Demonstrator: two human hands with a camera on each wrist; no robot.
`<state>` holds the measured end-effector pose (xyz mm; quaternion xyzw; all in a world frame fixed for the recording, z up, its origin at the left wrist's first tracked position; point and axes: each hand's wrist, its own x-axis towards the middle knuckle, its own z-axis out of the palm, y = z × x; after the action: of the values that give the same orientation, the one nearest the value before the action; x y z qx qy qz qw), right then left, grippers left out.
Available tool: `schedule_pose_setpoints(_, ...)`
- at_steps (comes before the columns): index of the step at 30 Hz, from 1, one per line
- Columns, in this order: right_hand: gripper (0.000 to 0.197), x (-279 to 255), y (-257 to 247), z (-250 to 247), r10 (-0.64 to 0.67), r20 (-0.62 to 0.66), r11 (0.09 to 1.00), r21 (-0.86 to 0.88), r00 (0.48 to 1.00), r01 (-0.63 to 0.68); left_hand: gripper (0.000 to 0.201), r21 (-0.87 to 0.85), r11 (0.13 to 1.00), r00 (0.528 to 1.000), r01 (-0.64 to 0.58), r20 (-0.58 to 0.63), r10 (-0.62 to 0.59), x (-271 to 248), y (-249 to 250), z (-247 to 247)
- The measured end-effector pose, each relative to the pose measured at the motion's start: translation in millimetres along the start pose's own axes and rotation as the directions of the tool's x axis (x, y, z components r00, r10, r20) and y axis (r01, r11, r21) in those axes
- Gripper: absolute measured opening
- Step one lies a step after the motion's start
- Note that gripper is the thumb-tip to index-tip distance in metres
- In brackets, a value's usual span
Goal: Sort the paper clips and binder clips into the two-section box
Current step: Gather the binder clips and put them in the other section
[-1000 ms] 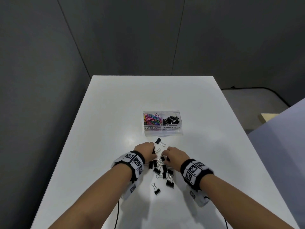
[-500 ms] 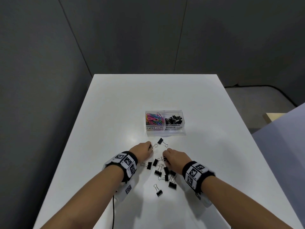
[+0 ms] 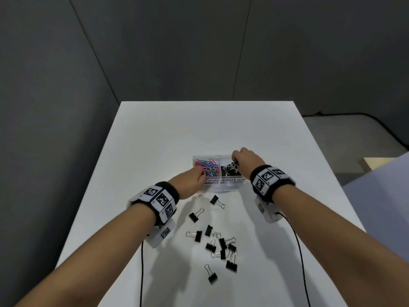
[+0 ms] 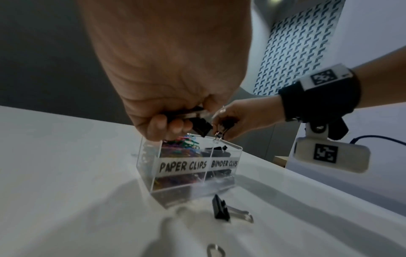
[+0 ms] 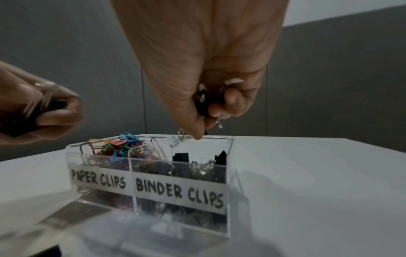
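Observation:
A clear two-section box [image 3: 234, 183] [image 4: 149, 173] [image 5: 229, 191] stands mid-table, labelled PAPER CLIPS on the left and BINDER CLIPS on the right. Coloured paper clips [image 3: 207, 166] [image 5: 114, 144] fill the left section; black binder clips [image 3: 230, 171] [image 5: 182, 157] lie in the right. My right hand [image 3: 245, 158] [image 5: 211, 107] hovers over the right section and grips black binder clips. My left hand [image 3: 192, 181] [image 4: 175, 120] is at the box's front left corner and grips black binder clips [image 4: 201, 127]. Several loose binder clips [image 3: 219, 244] lie on the table nearer me.
The white table [image 3: 155, 151] has dark grey walls behind and to the left. One loose binder clip [image 4: 222, 209] lies just in front of the box. Black cables [image 3: 298, 251] run from the wrist cameras toward the near edge.
Both hands have left the pile of loose binder clips and moved forward to the box, each carrying binder clips. The camera has also moved closer.

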<state>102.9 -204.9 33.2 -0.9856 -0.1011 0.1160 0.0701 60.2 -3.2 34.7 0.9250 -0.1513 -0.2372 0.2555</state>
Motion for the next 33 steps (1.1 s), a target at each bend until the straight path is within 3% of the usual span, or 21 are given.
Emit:
schedule_pose_setpoints(4, 0.041, 6.3, -2.6, 1.7, -0.031, 0.067, 0.986, 0.166, 0.997, 0.02, 0.013, 0.048, 0.996, 0.997, -0.071, 0.027, 0.07, 15.9, 4.4, -10.0)
schedule_pose_setpoints(9, 0.027, -19.6, 11.7, 4.3, -0.005, -0.152, 0.959, 0.279, 0.988, 0.048, 0.019, 0.108, 0.99, 0.996, -0.093, 0.0, 0.093, 36.7, 21.7, -20.2)
schedule_pose_setpoints(11, 0.024, -37.6, 17.5, 12.0, -0.027, -0.178, 0.959, 0.272, 0.984, 0.076, 0.023, 0.105, 0.988, 0.993, -0.115, -0.022, 0.118, 48.3, 32.0, -22.3)
schedule_pose_setpoints(16, 0.024, -83.2, 20.8, 39.8, -0.13, -0.007, 0.969, 0.212, 0.991, 0.129, 0.025, 0.128, 0.98, 0.985, -0.151, -0.061, 0.16, 78.6, 57.0, -15.1)
schedule_pose_setpoints(20, 0.025, -101.4, 21.0, 52.5, -0.163, 0.092, 0.972, 0.188, 0.982, 0.144, 0.031, 0.251, 0.955, 0.985, -0.157, -0.032, 0.17, 87.4, 60.5, -1.4)
schedule_pose_setpoints(26, 0.037, -124.0, 8.5, 51.7, -0.174, 0.192, 0.978, 0.145, 0.966, 0.147, 0.032, 0.393, 0.894, 0.948, -0.216, -0.134, 0.288, 48.2, 53.8, 1.0)
schedule_pose_setpoints(29, 0.063, -144.6, -5.1, 59.3, -0.245, 0.299, 0.97, 0.074, 0.922, 0.234, 0.03, 0.457, 0.845, 0.942, -0.279, -0.04, 0.332, 7.9, 33.5, 17.5)
schedule_pose_setpoints(33, 0.083, -172.2, -21.0, 76.4, -0.305, 0.347, 0.947, 0.006, 0.887, 0.322, 0.05, 0.499, 0.84, 0.977, -0.212, 0.115, 0.178, -42.8, -5.6, 50.3)
